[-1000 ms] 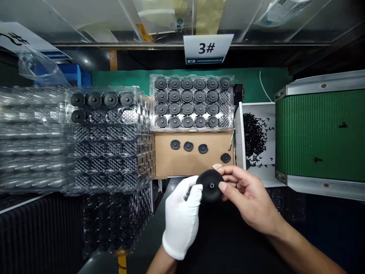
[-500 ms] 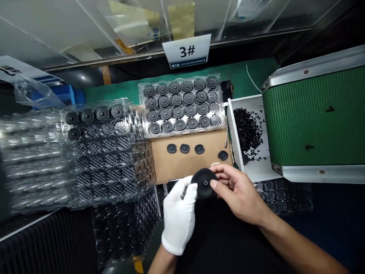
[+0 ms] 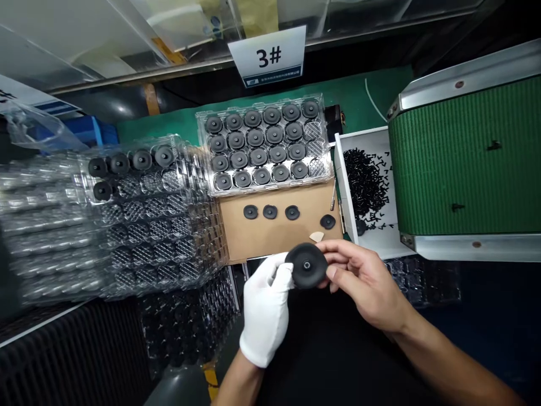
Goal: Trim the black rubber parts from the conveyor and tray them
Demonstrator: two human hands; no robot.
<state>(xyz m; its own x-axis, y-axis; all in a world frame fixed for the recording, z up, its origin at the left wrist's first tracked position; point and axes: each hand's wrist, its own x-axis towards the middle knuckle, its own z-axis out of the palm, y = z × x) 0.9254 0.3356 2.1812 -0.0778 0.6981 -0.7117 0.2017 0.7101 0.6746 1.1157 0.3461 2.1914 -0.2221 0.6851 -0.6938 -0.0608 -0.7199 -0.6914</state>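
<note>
A round black disc (image 3: 306,266) with a small metal ring at its centre is held up in front of the body. My left hand (image 3: 267,307), in a white glove, pinches the disc's left edge. Bare, my right hand (image 3: 366,282) has its thumb and fingers closed on the right edge. Beyond the disc, on a brown board (image 3: 236,242), lie several smaller black discs, among them one at the left (image 3: 251,212) and one at the right (image 3: 327,221). A pale wedge-shaped piece (image 3: 316,237) lies just behind the held disc.
A clear tray (image 3: 316,167) holding many black discs stands behind the board. Stacked clear trays (image 3: 139,231) rise at the left. At the right, a white bin (image 3: 382,248) holds small black parts beside a green ribbed conveyor (image 3: 469,163). A "3#" sign (image 3: 270,56) hangs above.
My right thumb has moved from near the disc's centre out to its right edge. The disc now faces the camera more fully. The whole view has shifted slightly.
</note>
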